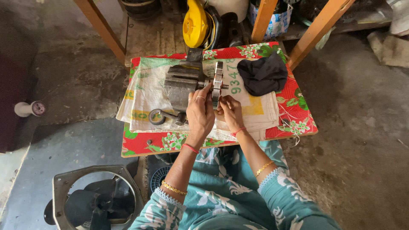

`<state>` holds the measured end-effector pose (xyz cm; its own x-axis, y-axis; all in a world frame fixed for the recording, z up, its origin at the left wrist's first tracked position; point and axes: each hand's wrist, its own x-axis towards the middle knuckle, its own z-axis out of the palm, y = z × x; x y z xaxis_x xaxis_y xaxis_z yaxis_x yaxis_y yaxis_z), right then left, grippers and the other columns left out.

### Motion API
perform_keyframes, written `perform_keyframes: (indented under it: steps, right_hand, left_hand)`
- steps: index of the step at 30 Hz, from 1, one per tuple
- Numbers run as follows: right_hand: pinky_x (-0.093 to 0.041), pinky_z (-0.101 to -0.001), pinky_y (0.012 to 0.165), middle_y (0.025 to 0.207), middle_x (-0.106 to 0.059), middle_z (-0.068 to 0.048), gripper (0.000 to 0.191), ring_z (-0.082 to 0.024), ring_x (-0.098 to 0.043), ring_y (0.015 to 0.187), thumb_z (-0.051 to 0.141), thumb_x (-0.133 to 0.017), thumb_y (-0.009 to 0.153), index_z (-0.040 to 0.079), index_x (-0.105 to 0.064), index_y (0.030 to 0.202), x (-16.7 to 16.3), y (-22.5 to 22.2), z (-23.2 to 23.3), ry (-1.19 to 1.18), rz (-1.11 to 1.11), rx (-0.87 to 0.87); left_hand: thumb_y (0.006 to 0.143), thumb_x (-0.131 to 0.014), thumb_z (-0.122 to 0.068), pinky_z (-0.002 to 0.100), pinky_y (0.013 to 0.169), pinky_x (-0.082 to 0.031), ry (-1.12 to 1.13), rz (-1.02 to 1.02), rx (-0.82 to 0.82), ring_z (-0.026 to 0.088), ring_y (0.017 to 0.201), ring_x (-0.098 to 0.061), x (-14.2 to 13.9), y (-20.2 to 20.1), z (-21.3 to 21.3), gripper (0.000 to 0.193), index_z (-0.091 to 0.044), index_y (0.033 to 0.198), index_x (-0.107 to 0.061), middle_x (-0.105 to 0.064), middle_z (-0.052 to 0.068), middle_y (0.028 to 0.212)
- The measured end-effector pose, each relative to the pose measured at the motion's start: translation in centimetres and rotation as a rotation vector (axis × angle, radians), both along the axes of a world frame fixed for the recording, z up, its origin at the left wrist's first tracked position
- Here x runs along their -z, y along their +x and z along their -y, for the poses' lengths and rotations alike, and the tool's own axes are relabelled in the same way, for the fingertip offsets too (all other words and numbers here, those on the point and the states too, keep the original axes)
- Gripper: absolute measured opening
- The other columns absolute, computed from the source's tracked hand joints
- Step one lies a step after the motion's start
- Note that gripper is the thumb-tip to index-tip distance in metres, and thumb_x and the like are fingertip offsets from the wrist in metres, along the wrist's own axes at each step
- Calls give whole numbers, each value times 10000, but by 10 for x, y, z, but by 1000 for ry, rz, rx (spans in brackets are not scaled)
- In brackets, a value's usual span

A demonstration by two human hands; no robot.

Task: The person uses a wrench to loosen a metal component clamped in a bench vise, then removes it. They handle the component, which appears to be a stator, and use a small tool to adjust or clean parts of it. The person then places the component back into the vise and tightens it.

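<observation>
- A grey metal bench vise [182, 85] sits on the white woven sack [149, 91] spread over a low surface covered in red flowered cloth [298, 115]; a flat, pale metal plate [218, 81] stands on edge at the vise's right end.
- The plate's long axis runs away from the person, and its lower end meets both hands.
- The left hand [200, 113] lies over the vise's near right corner, fingers [203, 94] curled shut against the plate's lower edge.
- The right hand [230, 111] is just to the plate's right, fingers pinched at the same lower edge; what they pinch is hidden.
- Both hands are equally near; a black crumpled cloth [263, 74] lies apart, to the right.
</observation>
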<state>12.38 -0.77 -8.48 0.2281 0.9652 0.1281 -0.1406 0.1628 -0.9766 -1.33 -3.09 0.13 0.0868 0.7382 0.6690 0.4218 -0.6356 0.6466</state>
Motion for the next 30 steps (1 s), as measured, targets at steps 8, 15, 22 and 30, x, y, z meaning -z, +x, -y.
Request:
perform_keyframes:
  steps: [8,15,22,30]
  right_hand:
    - [-522,-245,661,816,-617,14,154,-77,-600,748,160,-585,1043,42,-620,950,-6,-6,8,79,153,24]
    - [-542,-234,710,860,-596,33,46,-57,-581,778,80,-588,1005,44,-610,987,8,-1,7,99,120,-35]
    - [-525,-268,668,893,-644,-46,66,-110,-604,770,48,-612,1016,4,-620,1064,-14,-9,30,144,245,140]
    - [-550,-431,931,1273,-611,-226,390,-383,-629,1124,-83,-542,892,-87,-564,1281,-98,-42,106,683,964,219]
  left_hand:
    - [1015,-601,-85,356,679,-497,-184,154,46,291,754,-640,11,-2,2,181,-14,1150,-699,-640,183,955]
    - [932,-712,-97,349,597,-469,-143,33,-50,259,624,-609,9,-20,11,126,-33,1027,-763,-696,149,847]
    - [923,-700,-53,244,671,-498,-403,481,197,26,746,-621,15,-38,-2,187,-32,1102,-749,-732,51,845]
    - [910,-711,-64,263,510,-400,-429,213,113,34,582,-471,26,-39,29,116,-11,1006,-749,-614,19,637]
